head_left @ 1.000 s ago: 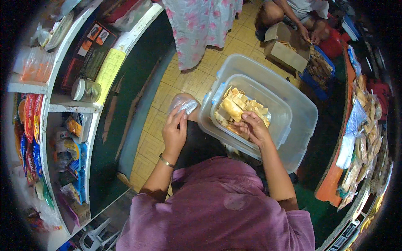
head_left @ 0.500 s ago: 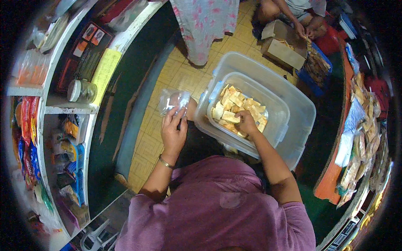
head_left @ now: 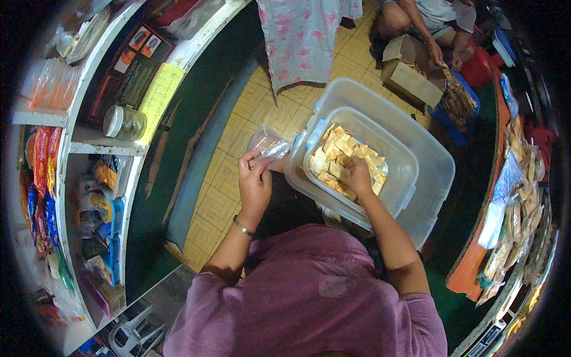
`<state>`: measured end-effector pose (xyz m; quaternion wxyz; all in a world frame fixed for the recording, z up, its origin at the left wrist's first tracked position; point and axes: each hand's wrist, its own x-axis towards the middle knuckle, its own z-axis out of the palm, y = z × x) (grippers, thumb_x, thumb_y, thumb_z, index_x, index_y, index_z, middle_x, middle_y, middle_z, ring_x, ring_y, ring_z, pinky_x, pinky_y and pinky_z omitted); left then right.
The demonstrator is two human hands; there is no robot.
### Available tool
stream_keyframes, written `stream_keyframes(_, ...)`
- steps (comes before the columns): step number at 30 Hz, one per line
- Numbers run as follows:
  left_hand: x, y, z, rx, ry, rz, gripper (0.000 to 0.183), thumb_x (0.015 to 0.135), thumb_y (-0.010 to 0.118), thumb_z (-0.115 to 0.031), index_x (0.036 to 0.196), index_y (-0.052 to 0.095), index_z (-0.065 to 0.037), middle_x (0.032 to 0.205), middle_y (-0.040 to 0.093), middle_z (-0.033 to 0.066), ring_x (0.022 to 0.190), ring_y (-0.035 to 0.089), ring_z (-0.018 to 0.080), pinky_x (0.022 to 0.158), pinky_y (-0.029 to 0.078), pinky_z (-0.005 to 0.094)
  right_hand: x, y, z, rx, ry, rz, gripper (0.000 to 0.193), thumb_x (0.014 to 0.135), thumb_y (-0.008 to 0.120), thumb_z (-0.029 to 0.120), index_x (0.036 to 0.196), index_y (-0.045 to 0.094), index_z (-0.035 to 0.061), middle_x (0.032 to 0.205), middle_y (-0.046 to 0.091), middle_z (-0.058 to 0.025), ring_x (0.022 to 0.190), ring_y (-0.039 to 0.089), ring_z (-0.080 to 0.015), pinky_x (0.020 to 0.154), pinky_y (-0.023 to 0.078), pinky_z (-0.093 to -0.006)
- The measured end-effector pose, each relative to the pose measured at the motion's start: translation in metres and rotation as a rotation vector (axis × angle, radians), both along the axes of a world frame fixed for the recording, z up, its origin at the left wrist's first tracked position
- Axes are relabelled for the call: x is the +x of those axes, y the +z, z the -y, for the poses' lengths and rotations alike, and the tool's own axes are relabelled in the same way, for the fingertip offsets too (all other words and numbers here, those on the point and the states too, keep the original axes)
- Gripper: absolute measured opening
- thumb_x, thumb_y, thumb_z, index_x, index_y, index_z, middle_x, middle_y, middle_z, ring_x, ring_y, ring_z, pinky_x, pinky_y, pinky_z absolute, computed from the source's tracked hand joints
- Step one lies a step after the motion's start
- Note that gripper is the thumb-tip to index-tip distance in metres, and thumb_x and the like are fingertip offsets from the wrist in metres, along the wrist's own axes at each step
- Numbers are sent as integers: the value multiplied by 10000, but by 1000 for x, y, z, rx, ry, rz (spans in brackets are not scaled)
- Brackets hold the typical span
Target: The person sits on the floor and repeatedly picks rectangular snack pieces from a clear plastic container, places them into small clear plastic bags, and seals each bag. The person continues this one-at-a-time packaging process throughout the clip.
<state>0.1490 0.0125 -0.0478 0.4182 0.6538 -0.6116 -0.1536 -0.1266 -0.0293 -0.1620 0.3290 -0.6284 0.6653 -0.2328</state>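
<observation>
1. Pinching clear plastic bag (head_left: 267,144) between nearly closed fingers of left hand (head_left: 256,179), just left of larger tub (head_left: 435,163).
2. Reaching with right hand (head_left: 359,178) into inner tub (head_left: 401,172), down among flat yellowish chips (head_left: 338,149), with fingers bunched; unable to make out any grip on a chip.
3. Noted inner tub nested inside larger tub, near open cardboard box (head_left: 414,87).
</observation>
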Motion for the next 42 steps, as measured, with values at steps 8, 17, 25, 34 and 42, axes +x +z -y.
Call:
stream_keyframes(8,-10,13,3,36,-135,-31,231,771,558,121,895,694,-19,1086,609,154,1000,617,308,847,497,366,95,114,13,-495,322,339,369,731,710,18,1069,570,69,1003,576,-148,910,584,-344,801,497,-377)
stream_keyframes(17,-11,15,0,323,-263,-1235,241,830,572,96,1015,551,-57,967,572,22,911,580,146,838,469,297,103,99,17,-59,113,690,360,677,617,-148,957,543,64,902,557,-47,851,589,-176,726,504,-318)
stream_keyframes(25,2,30,9,166,-94,-320,422,707,597,159,1059,531,-67,1027,500,38,861,510,153,759,454,281,87,144,7,589,262,1264,272,792,620,-132,952,520,64,839,530,22,826,569,-102,766,465,-235)
stream_keyframes(34,-12,84,1,-107,-330,122,280,695,637,105,887,702,-89,1050,549,88,750,515,185,681,469,288,94,180,20,-294,44,326,394,646,641,-104,969,503,74,807,457,-44,685,458,-173,603,419,-301)
stream_keyframes(42,-26,105,18,-185,-161,190,151,727,677,8,867,659,-45,1127,570,123,865,628,277,716,530,366,108,209,-7,-484,266,393,401,655,581,-147,984,514,72,874,491,-92,710,532,-229,613,465,-312)
